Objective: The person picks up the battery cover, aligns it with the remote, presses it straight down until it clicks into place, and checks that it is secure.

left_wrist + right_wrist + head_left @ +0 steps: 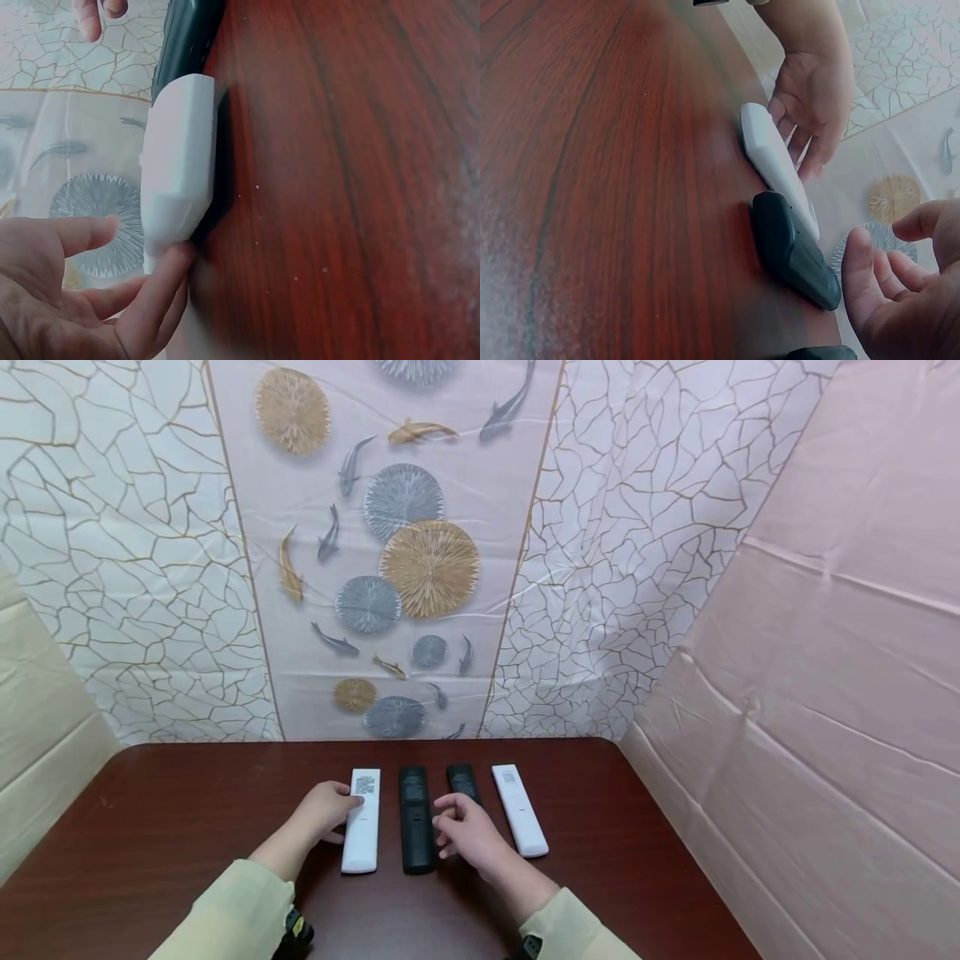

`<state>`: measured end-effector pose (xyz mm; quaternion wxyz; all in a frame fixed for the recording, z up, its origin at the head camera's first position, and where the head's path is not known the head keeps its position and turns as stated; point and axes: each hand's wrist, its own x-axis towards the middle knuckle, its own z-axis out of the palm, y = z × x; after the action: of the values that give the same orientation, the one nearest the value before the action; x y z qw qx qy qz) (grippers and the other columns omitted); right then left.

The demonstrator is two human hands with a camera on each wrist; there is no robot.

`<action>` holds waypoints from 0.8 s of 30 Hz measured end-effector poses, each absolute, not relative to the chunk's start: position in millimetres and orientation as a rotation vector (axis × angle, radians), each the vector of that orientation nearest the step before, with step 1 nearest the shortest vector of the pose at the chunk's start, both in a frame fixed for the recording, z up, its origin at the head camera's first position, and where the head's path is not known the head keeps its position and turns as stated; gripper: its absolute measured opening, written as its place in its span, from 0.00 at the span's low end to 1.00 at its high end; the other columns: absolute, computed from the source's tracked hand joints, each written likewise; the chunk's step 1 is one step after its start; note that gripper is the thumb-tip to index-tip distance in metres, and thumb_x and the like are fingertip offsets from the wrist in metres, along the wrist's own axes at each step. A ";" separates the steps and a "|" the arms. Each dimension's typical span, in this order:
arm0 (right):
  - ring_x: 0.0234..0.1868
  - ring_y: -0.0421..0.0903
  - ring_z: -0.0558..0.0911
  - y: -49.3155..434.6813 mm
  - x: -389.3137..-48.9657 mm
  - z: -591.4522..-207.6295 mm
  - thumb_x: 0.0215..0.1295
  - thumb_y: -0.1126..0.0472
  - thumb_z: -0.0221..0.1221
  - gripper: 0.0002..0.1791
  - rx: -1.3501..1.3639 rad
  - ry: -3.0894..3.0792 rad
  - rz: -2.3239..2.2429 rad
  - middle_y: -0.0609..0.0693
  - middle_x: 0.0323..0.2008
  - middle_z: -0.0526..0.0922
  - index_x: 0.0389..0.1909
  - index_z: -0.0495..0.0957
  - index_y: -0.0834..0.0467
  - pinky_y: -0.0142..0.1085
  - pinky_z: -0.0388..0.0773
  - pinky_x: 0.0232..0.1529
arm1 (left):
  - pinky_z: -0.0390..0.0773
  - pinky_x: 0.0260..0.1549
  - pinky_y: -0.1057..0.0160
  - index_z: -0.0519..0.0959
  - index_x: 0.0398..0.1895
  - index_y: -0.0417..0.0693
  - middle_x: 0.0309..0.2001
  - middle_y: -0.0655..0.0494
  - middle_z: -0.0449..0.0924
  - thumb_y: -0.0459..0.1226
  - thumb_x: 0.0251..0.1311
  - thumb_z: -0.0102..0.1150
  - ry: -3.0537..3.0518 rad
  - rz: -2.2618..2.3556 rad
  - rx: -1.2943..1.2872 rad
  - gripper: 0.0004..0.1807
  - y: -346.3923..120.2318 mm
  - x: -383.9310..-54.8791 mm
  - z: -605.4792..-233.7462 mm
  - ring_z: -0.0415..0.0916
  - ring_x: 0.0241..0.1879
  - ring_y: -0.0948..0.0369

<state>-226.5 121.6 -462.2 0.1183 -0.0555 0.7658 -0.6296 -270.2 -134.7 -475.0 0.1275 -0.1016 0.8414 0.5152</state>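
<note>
My left hand (321, 812) is at the left white remote control (362, 843), which lies face down with a printed label near its far end. One finger reaches over the remote's left edge in the head view. In the left wrist view, other fingertips (178, 255) meet its side close to the table. Just right of the long black remote control (417, 843), my right hand (474, 837) hovers with loosely bent fingers and nothing in them. Behind that hand, a second black remote control (462, 779) is partly hidden. Another white remote control (520, 814) lies slanted at the right.
The remotes lie side by side on a dark red-brown wooden table (187, 810) with rounded far corners. A patterned cloth wall (420, 693) rises behind the far edge. A beige padded panel (810, 735) flanks the right side, and another stands at the left.
</note>
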 end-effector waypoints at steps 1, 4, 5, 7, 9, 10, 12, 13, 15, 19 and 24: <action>0.28 0.47 0.78 121.9 -227.1 -463.7 0.70 0.65 0.56 0.18 -0.162 2.237 -1.847 0.54 0.36 0.77 0.58 0.70 0.65 0.39 0.83 0.27 | 0.85 0.28 0.54 0.64 0.65 0.25 0.54 0.30 0.72 0.37 0.69 0.54 2.455 1.489 -0.298 0.28 -134.7 -269.6 -474.7 0.77 0.50 0.42; 0.28 0.46 0.78 123.0 -227.4 -465.6 0.70 0.65 0.56 0.19 -0.155 2.228 -1.852 0.56 0.37 0.78 0.59 0.70 0.65 0.37 0.82 0.26 | 0.85 0.28 0.54 0.63 0.66 0.25 0.57 0.28 0.70 0.38 0.69 0.53 2.467 1.463 -0.300 0.29 -134.4 -268.1 -474.2 0.77 0.51 0.40; 0.28 0.46 0.78 123.4 -227.3 -465.5 0.69 0.65 0.56 0.19 -0.151 2.223 -1.854 0.57 0.37 0.78 0.59 0.70 0.65 0.37 0.82 0.26 | 0.85 0.28 0.54 0.62 0.66 0.25 0.58 0.28 0.70 0.38 0.69 0.53 2.472 1.452 -0.297 0.30 -134.1 -267.3 -473.6 0.76 0.52 0.40; 0.28 0.47 0.78 124.5 -227.0 -465.4 0.69 0.65 0.57 0.19 -0.154 2.222 -1.857 0.58 0.38 0.78 0.58 0.70 0.66 0.37 0.82 0.26 | 0.85 0.29 0.54 0.61 0.67 0.25 0.59 0.28 0.69 0.39 0.70 0.53 2.488 1.427 -0.279 0.31 -133.3 -265.1 -471.4 0.76 0.52 0.40; 0.28 0.47 0.78 126.0 -226.7 -465.2 0.68 0.65 0.56 0.19 -0.157 2.225 -1.856 0.58 0.38 0.78 0.58 0.71 0.66 0.37 0.82 0.26 | 0.85 0.29 0.55 0.61 0.67 0.25 0.59 0.28 0.69 0.40 0.69 0.53 2.525 1.389 -0.251 0.31 -132.8 -262.4 -469.3 0.78 0.49 0.42; 0.28 0.46 0.78 126.9 -226.3 -465.1 0.68 0.65 0.56 0.19 -0.161 2.229 -1.855 0.58 0.38 0.78 0.58 0.71 0.66 0.37 0.82 0.26 | 0.84 0.28 0.56 0.61 0.67 0.25 0.59 0.28 0.70 0.40 0.69 0.54 2.551 1.367 -0.234 0.31 -133.0 -260.3 -468.1 0.79 0.46 0.44; 0.28 0.46 0.78 129.1 -225.2 -465.1 0.69 0.65 0.56 0.19 -0.175 2.241 -1.847 0.57 0.38 0.78 0.58 0.71 0.65 0.38 0.82 0.27 | 0.83 0.27 0.57 0.63 0.66 0.26 0.55 0.31 0.73 0.40 0.69 0.54 2.617 1.331 -0.194 0.31 -134.3 -255.2 -466.3 0.81 0.38 0.48; 0.28 0.45 0.78 130.3 -224.3 -465.0 0.69 0.65 0.56 0.19 -0.185 2.247 -1.844 0.57 0.38 0.78 0.58 0.71 0.65 0.38 0.82 0.27 | 0.82 0.27 0.57 0.65 0.66 0.27 0.52 0.34 0.75 0.40 0.69 0.55 2.672 1.292 -0.163 0.30 -135.3 -251.9 -465.5 0.80 0.35 0.51; 0.28 0.47 0.78 133.8 -222.4 -465.3 0.70 0.65 0.56 0.18 -0.228 2.271 -1.839 0.56 0.38 0.77 0.58 0.71 0.65 0.39 0.82 0.26 | 0.81 0.31 0.55 0.69 0.63 0.29 0.46 0.40 0.78 0.40 0.68 0.57 2.787 1.217 -0.070 0.28 -138.0 -245.1 -463.7 0.79 0.33 0.54; 0.31 0.49 0.79 145.0 -216.1 -461.7 0.71 0.64 0.56 0.15 -0.349 2.392 -1.741 0.53 0.37 0.77 0.56 0.73 0.63 0.42 0.83 0.29 | 0.77 0.46 0.47 0.74 0.62 0.36 0.49 0.47 0.80 0.42 0.67 0.60 2.971 1.052 0.180 0.25 -143.1 -228.6 -458.3 0.78 0.47 0.52; 0.38 0.44 0.78 166.3 -207.3 -456.0 0.73 0.56 0.56 0.13 -0.589 2.631 -1.363 0.49 0.42 0.78 0.55 0.77 0.52 0.38 0.80 0.38 | 0.69 0.60 0.42 0.71 0.69 0.49 0.65 0.46 0.71 0.48 0.68 0.59 3.020 0.822 0.566 0.29 -150.3 -203.6 -454.3 0.68 0.65 0.47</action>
<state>-207.3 166.3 -456.0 0.0604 -0.1946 0.8693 -0.4503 -203.6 -150.3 -454.3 -0.0196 0.1781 0.9493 0.2584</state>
